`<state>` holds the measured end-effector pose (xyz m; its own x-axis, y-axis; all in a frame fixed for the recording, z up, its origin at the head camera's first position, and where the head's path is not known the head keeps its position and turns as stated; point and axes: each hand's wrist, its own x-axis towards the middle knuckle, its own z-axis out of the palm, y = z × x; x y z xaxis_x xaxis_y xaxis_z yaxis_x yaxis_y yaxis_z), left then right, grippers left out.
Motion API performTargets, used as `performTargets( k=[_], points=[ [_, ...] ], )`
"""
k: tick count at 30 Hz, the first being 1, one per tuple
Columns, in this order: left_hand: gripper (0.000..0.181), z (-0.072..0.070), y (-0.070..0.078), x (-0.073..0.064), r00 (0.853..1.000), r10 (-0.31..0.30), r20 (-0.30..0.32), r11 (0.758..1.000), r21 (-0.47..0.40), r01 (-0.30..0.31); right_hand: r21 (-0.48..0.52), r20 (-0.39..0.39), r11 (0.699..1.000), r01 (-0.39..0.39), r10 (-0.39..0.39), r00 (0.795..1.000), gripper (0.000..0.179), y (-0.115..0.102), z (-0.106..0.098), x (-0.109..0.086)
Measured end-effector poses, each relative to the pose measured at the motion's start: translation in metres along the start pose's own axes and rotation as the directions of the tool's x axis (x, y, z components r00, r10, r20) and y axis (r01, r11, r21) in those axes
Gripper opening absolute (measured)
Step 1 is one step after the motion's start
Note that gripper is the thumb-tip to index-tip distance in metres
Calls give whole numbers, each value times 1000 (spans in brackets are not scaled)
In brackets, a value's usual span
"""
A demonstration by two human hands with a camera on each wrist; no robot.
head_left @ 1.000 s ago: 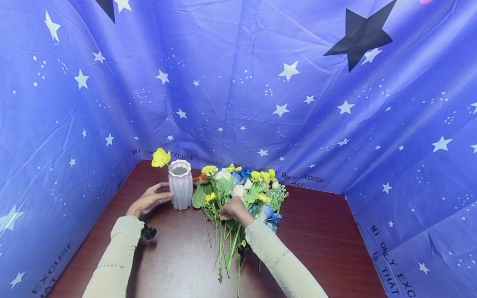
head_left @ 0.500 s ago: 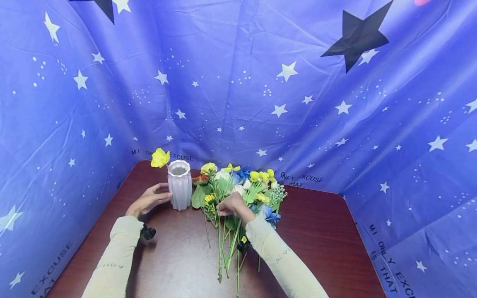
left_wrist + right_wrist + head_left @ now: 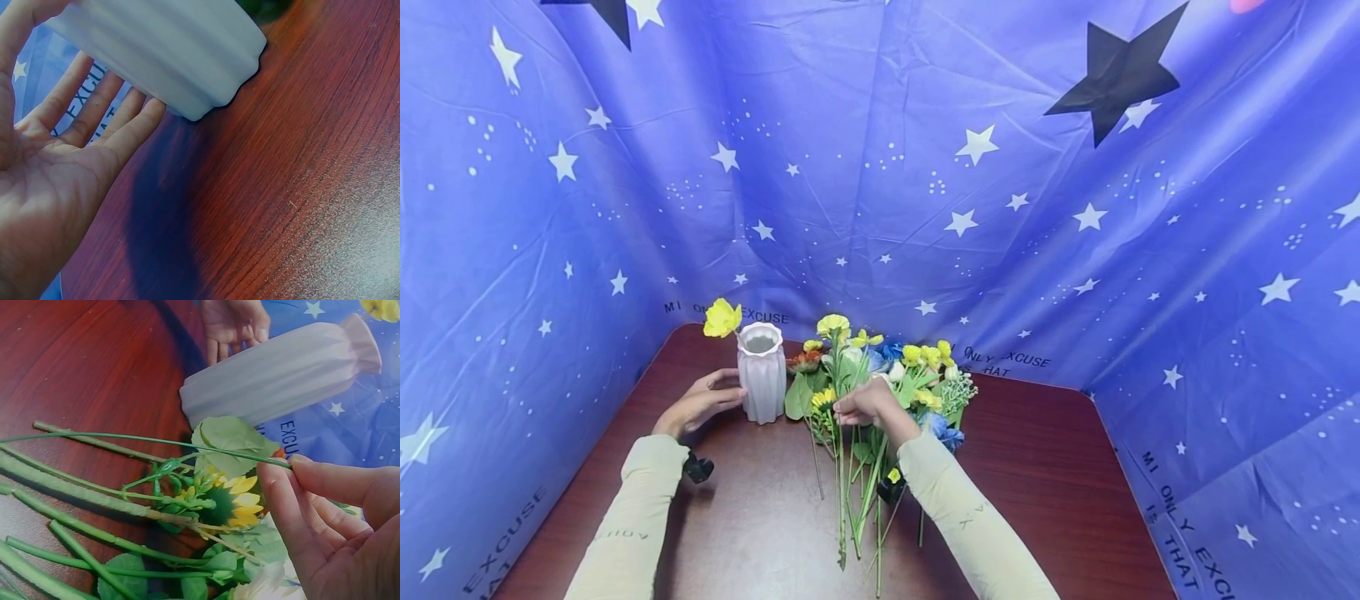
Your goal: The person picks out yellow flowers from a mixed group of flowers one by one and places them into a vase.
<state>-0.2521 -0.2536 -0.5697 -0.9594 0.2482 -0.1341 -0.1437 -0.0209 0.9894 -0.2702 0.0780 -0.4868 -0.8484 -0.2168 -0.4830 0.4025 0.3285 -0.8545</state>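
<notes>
With the right hand (image 3: 868,403) pinching a thin green stem (image 3: 187,445) over the flowers (image 3: 910,390) heaped on the counter (image 3: 760,500) and the left hand (image 3: 703,402), relaxed and uncurled, touching the fluted vase (image 3: 763,379) beside them, ease the stem upward gently, lest leaves (image 3: 219,430) snag.
</notes>
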Motion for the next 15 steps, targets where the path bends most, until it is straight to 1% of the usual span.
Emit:
performTargets(
  k=[4, 15],
  points=[
    [67, 0, 0, 0, 1000, 8, 2, 1000, 8, -8, 4, 11, 1000, 11, -11, 1000, 14, -3, -2, -1],
    [66, 2, 2, -2, 1000, 15, 1, 999, -30, -15, 19, 31, 999, 31, -31, 999, 16, -15, -7, -9]
  ],
)
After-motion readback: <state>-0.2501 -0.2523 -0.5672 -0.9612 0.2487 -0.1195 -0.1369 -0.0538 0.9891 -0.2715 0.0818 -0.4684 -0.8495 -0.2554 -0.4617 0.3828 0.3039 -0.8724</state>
